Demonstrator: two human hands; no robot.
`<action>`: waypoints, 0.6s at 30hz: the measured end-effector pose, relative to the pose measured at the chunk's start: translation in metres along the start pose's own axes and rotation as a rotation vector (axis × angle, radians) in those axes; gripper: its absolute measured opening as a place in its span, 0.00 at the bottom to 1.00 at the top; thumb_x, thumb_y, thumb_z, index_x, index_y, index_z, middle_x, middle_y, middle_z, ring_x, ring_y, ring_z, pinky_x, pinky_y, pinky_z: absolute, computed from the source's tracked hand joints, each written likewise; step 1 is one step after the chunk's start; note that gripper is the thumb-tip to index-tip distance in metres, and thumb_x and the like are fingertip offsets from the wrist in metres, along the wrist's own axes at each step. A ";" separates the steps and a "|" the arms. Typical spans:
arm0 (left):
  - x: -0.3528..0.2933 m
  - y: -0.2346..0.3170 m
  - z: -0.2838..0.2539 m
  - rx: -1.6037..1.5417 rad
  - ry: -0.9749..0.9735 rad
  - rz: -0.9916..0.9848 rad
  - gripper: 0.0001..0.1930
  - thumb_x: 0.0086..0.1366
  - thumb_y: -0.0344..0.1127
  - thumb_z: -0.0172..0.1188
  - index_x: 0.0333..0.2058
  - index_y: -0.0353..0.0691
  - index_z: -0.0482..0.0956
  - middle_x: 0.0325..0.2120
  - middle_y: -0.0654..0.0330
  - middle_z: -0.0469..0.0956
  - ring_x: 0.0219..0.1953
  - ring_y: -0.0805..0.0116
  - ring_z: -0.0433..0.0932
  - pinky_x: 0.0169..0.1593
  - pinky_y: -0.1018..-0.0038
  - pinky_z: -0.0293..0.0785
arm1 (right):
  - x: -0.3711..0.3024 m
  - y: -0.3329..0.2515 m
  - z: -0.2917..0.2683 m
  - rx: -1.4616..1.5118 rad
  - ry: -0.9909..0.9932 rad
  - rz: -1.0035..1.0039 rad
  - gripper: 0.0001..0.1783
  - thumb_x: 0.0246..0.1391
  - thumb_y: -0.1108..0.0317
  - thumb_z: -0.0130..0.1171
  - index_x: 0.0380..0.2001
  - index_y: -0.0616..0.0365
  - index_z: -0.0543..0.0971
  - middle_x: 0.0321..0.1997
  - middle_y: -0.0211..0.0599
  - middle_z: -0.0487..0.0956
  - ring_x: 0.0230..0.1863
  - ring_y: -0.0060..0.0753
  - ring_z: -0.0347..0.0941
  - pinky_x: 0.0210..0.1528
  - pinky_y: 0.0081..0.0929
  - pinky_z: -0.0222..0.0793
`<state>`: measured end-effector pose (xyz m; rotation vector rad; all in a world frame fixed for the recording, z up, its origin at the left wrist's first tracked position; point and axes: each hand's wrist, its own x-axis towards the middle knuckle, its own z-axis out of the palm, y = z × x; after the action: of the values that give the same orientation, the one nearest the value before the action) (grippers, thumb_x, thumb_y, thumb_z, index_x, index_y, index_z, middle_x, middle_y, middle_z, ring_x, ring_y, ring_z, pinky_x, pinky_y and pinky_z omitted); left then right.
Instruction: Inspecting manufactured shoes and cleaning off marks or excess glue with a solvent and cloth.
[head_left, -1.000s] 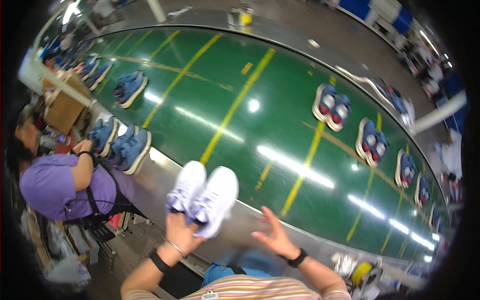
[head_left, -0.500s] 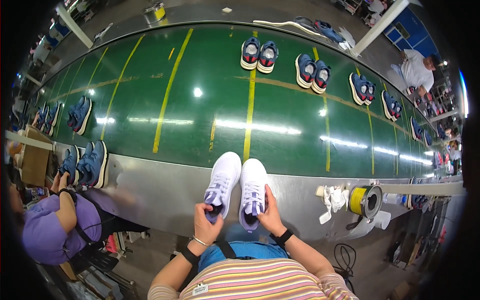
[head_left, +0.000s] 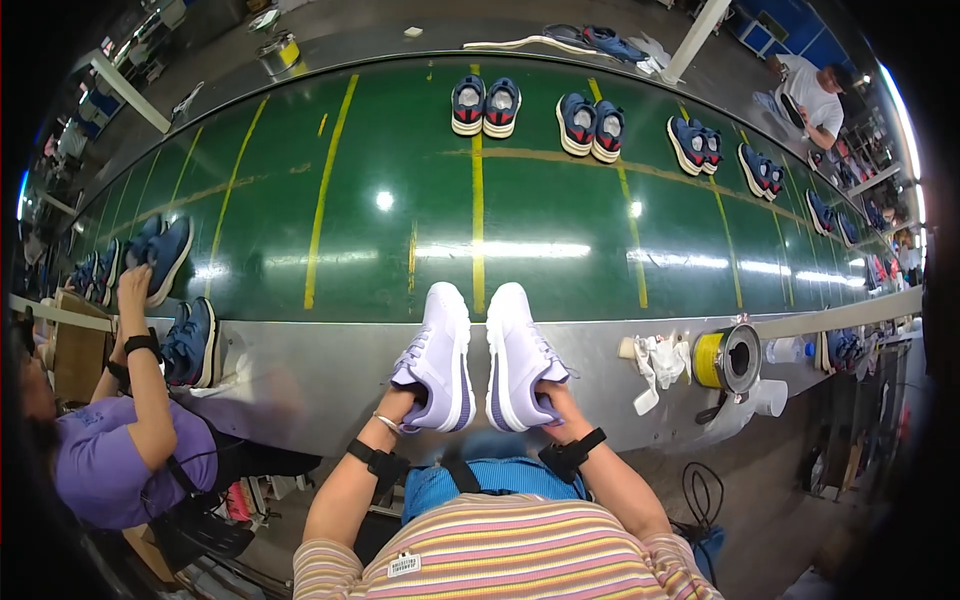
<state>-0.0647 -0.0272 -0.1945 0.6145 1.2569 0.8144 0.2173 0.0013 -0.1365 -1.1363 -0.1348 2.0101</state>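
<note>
Now, lilac left shoe and right shoe newly rolled soles-inward, toes toward twelve o'clock; sole edges thereby presented. Left hand, right hand inserted; fingers hidden, grip cannot be told.

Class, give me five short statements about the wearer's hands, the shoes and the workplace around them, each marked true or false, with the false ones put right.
1. The left hand is inside a lavender shoe. True.
2. The right hand is free of any shoe. False: the right hand is inside the other lavender shoe.
3. A yellow-banded can rests on the metal ledge, to the right of the lavender pair. True.
4. The lavender pair's soles face away from each other. False: the soles face each other.
5. The belt is red. False: the belt is green with yellow stripes.
</note>
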 end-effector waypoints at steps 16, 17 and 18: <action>-0.003 0.000 0.024 -0.299 -0.101 -0.186 0.18 0.64 0.36 0.46 0.52 0.37 0.63 0.47 0.56 0.70 0.46 0.66 0.72 0.48 0.71 0.70 | 0.003 -0.003 -0.024 -0.097 -0.013 0.050 0.22 0.46 0.76 0.50 0.48 0.62 0.67 0.44 0.39 0.73 0.41 0.30 0.72 0.42 0.24 0.69; -0.010 0.012 0.030 -0.310 -0.088 -0.202 0.17 0.63 0.34 0.47 0.50 0.37 0.65 0.45 0.56 0.71 0.44 0.68 0.72 0.47 0.73 0.71 | 0.002 -0.004 -0.031 -0.133 -0.056 0.043 0.22 0.47 0.76 0.51 0.49 0.61 0.67 0.45 0.37 0.73 0.43 0.29 0.71 0.45 0.23 0.68; -0.016 0.023 0.035 -0.320 -0.075 -0.219 0.15 0.62 0.32 0.48 0.48 0.37 0.67 0.43 0.56 0.72 0.41 0.70 0.73 0.45 0.74 0.72 | 0.003 -0.005 -0.037 -0.131 -0.054 0.036 0.22 0.47 0.76 0.51 0.49 0.61 0.67 0.45 0.37 0.73 0.43 0.29 0.71 0.45 0.23 0.68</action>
<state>-0.0364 -0.0257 -0.1600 0.2425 1.0741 0.7802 0.2472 -0.0038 -0.1585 -1.1727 -0.2789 2.0900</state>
